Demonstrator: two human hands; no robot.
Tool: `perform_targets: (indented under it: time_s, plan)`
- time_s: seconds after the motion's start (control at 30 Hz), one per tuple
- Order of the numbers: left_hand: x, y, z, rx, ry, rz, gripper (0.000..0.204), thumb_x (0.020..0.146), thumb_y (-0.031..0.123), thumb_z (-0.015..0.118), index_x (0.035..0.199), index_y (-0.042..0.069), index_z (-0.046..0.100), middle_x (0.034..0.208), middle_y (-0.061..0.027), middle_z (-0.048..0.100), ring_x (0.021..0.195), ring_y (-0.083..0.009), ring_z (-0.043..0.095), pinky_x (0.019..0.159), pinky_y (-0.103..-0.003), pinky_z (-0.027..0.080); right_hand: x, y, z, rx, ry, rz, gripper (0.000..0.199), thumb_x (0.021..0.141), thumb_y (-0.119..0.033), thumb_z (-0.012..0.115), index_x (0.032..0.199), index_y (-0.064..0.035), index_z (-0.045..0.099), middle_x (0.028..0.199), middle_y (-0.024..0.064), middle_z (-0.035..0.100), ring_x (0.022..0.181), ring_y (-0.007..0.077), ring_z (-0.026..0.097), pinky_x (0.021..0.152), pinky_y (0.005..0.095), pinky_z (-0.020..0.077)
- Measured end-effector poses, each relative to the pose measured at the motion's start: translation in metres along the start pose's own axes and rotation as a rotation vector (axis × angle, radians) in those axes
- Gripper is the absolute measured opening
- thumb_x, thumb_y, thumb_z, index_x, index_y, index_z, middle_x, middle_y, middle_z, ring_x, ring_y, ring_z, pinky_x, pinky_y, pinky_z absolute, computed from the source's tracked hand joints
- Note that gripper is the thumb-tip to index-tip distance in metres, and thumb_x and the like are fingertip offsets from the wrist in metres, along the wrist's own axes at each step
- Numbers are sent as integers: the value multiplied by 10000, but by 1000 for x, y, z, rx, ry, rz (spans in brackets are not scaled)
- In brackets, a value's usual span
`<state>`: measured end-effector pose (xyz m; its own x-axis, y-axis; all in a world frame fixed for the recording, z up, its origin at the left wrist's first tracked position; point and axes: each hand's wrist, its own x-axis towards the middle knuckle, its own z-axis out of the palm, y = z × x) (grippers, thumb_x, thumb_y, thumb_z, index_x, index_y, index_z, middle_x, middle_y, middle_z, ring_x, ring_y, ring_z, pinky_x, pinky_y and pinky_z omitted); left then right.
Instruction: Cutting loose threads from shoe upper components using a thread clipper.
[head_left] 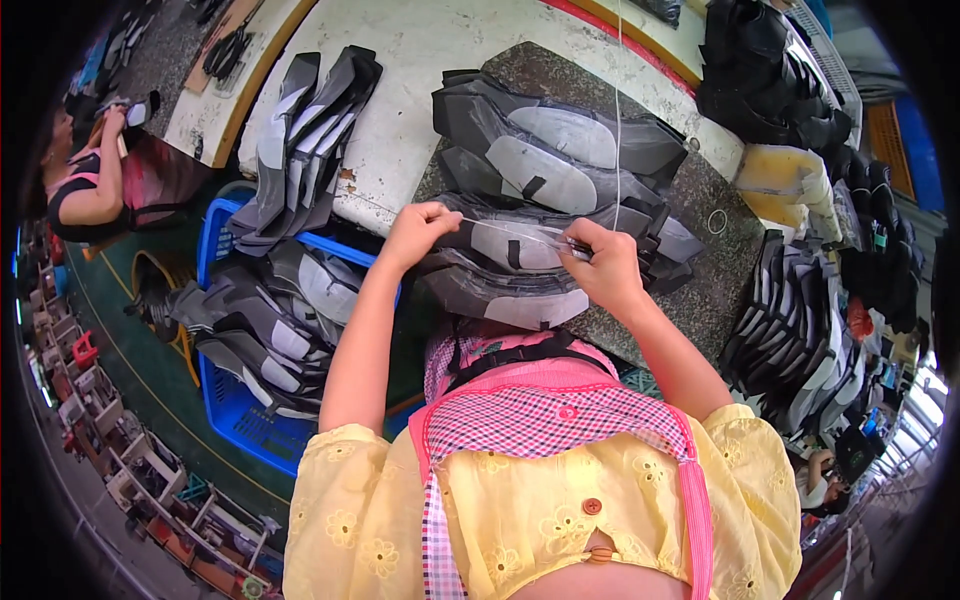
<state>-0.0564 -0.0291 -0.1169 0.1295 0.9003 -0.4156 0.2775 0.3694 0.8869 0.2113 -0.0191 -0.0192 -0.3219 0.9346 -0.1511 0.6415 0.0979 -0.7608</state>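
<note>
A thin white thread (510, 229) runs taut between my two hands, above a pile of grey and black shoe uppers (555, 140) with light grey patches. My left hand (422, 232) is closed in a pinch on one end, over the pile's left side. My right hand (608, 262) is closed around the thread's other end. A small dark, metallic thing shows at its fingertips, too small to name. A white cord (618, 110) hangs from above and drops close to my right hand. The nearest shoe upper (500, 290) lies just below both hands.
Left of the pile, more uppers (300, 140) overhang the table edge. A blue crate (255, 430) full of uppers stands below. Stacked uppers (785, 320) and a yellowish block (780, 180) are at the right. A co-worker (95, 180) sits at the far left.
</note>
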Motion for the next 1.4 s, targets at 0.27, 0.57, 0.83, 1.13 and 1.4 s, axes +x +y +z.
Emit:
perform_targets:
  time_s: [0.27, 0.57, 0.83, 1.13, 1.4]
  plan:
    - [16, 7, 6, 262, 84, -28, 257, 749, 294, 658, 751, 37, 653, 665, -114, 632, 617, -212, 604, 591, -309, 453, -5, 6, -20, -117, -36, 71, 165, 695, -115, 702, 744, -28, 570, 543, 60, 486, 474, 115, 417, 465, 258, 367]
    - [21, 23, 11, 556, 186, -97, 361, 724, 401, 648, 664, 46, 611, 656, -149, 616, 654, -324, 603, 604, -392, 468, 4, 8, -22, -74, 5, 111, 142, 732, -110, 678, 775, -25, 572, 581, 69, 528, 529, 94, 470, 511, 250, 398]
    - [21, 17, 18, 687, 454, -33, 255, 751, 292, 647, 759, 50, 567, 657, -128, 580, 634, -317, 573, 573, -419, 441, 4, 37, -8, -254, 126, 172, 171, 731, -181, 670, 834, -75, 584, 682, 109, 602, 639, 299, 597, 553, 342, 450]
    - [-2, 81, 108, 593, 200, 886, 218, 696, 47, 651, 902, -2, 596, 938, -115, 539, 864, -287, 528, 757, -353, 446, 2, 45, -21, -335, 264, -66, 173, 623, -134, 691, 760, -128, 586, 688, 24, 571, 707, 237, 553, 564, 355, 446]
    - [7, 97, 132, 607, 121, 900, 256, 714, 69, 631, 948, -16, 573, 925, -117, 509, 828, -280, 498, 728, -362, 431, 6, 61, -31, -345, 397, -66, 201, 569, -119, 713, 712, -120, 571, 708, 0, 519, 762, 212, 514, 590, 341, 448]
